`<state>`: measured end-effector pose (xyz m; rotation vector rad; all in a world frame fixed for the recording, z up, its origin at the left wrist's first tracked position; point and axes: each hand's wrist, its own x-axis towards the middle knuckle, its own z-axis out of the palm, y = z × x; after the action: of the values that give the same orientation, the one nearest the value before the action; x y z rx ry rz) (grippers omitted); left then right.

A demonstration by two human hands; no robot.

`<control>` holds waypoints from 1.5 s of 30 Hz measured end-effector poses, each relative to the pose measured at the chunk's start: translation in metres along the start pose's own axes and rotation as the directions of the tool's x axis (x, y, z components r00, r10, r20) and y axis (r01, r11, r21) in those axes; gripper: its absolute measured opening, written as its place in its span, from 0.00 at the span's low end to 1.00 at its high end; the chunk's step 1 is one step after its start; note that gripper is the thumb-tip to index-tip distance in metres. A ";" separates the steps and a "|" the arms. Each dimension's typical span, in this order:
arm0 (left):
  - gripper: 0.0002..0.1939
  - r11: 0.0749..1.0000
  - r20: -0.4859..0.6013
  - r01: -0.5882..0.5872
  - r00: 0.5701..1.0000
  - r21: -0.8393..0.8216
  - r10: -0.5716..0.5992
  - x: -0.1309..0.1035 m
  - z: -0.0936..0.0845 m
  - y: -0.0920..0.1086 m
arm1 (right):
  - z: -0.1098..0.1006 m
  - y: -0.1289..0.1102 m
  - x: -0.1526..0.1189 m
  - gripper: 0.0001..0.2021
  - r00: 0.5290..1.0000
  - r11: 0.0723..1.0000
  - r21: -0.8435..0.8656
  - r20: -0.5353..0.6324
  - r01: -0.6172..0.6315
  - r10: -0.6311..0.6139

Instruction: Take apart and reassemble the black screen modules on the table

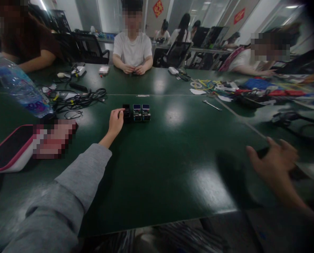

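Note:
My left hand (116, 121) reaches across the green table with its fingers curled against the left side of a small black block (126, 111). The fingertips touch the block, while the thumb is mostly hidden. Just right of the block stand two small electronic modules (137, 113) side by side, with dark bluish squares at their far ends and circuit parts at the near ends. At the right, my right hand (275, 160) is raised over the table edge, thumb and fingers apart. A dark shape shows behind that hand, too blurred to name.
On the left are a tilted water bottle (22, 84), a pink-rimmed case (13, 147) and tangled black cables (80, 98). A wrench (212, 105) lies right of the modules, before a pile of coloured cables (220, 86). Across the table sits a person in a white shirt (133, 49).

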<state>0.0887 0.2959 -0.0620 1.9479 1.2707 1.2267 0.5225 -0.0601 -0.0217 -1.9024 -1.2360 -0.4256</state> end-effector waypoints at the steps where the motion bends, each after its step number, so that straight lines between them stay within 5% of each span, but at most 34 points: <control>1: 0.16 1.000 -0.002 0.001 1.000 0.002 -0.001 0.000 0.000 0.000 | 0.018 -0.017 0.004 0.30 1.000 0.996 -0.093 -0.013 0.003 -0.005; 5: 0.16 1.000 0.002 0.005 1.000 -0.004 -0.005 -0.001 -0.001 0.002 | 0.105 -0.114 0.011 0.30 0.965 0.982 -0.028 0.192 0.185 -0.176; 8: 0.15 1.000 0.003 0.000 1.000 -0.008 0.000 -0.002 -0.002 0.004 | 0.164 -0.188 0.008 0.27 0.871 0.939 0.131 0.352 0.317 -0.343; 12: 0.15 0.999 0.024 0.033 0.999 -0.013 -0.032 -0.002 -0.002 0.005 | 0.214 -0.236 0.014 0.25 0.780 0.863 0.250 0.371 0.439 -0.504; 16: 0.15 0.999 0.037 0.041 0.998 -0.025 -0.041 -0.002 -0.002 0.007 | 0.232 -0.233 0.024 0.19 0.793 0.876 0.277 0.377 0.396 -0.478; 25: 0.15 1.000 0.043 0.026 0.999 -0.009 -0.025 0.000 0.000 0.003 | 0.236 -0.223 0.028 0.11 0.894 0.916 0.292 0.275 0.274 -0.355; 30: 0.13 1.000 0.009 -0.020 1.000 0.022 0.020 0.002 0.002 0.000 | 0.246 -0.212 0.029 0.10 0.959 0.912 0.409 0.244 0.032 -0.143; 34: 0.13 1.000 0.018 0.003 1.000 0.012 -0.003 0.001 0.001 0.001 | 0.255 -0.203 0.031 0.10 0.956 0.869 0.481 0.290 -0.112 -0.038; 41: 0.14 1.000 0.019 -0.002 1.000 0.005 0.002 -0.001 0.000 0.004 | 0.258 -0.200 0.032 0.08 0.955 0.866 0.472 0.296 -0.166 0.022; 45: 0.14 1.000 0.027 0.016 1.000 -0.002 -0.016 0.000 0.001 0.002 | 0.253 -0.203 0.032 0.17 0.951 0.858 0.490 0.309 -0.157 -0.002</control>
<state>0.0901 0.2950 -0.0605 1.9428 1.2687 1.1900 0.3239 0.1943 -0.0667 -1.5747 -1.2988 0.2370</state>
